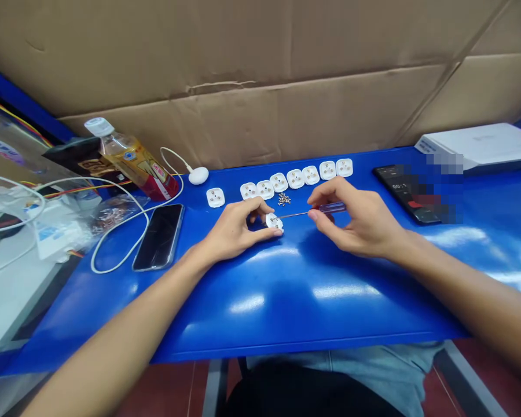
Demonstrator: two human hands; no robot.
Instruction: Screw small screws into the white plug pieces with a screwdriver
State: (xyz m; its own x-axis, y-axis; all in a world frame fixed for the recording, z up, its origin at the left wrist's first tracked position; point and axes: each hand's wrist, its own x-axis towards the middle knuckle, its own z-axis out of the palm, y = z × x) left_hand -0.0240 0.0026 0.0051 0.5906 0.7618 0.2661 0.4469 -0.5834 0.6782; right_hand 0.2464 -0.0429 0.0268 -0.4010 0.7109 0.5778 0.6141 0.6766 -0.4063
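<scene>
While both forearms rest on the blue table [286, 301], the work sits at its middle, seen from the head camera.

Left hand: the left hand [237, 229] lies palm down, fingers closed around a white plug part [274, 221], pinning it to the table top.

Right hand: the right hand [358, 223] is clamped on a small screwdriver [316, 212], thumb and fingertips pinching its clear purple handle; the thin shaft runs toward nine o'clock and its tip meets the plug part.

Plug part: on the table between the two hands, touching the left fingertips.

Screws: a small heap of screws [283, 200] lies just at twelve o'clock of the held part.

Row: more white plug parts [295, 178] stand in a line at twelve o'clock, one plug part [215, 197] set a little apart at the eleven o'clock end.

Nine o'clock side: a dark smartphone [160, 236] lies flat, ringed by a white cable [125, 231]; behind it a drink bottle [132, 159] lies tilted.

Two o'clock side: a second phone [406, 191] with a lit screen, partly blurred, and beyond it a white box [481, 145].

Backdrop: brown cardboard [260, 75] stands along the far edge.
</scene>
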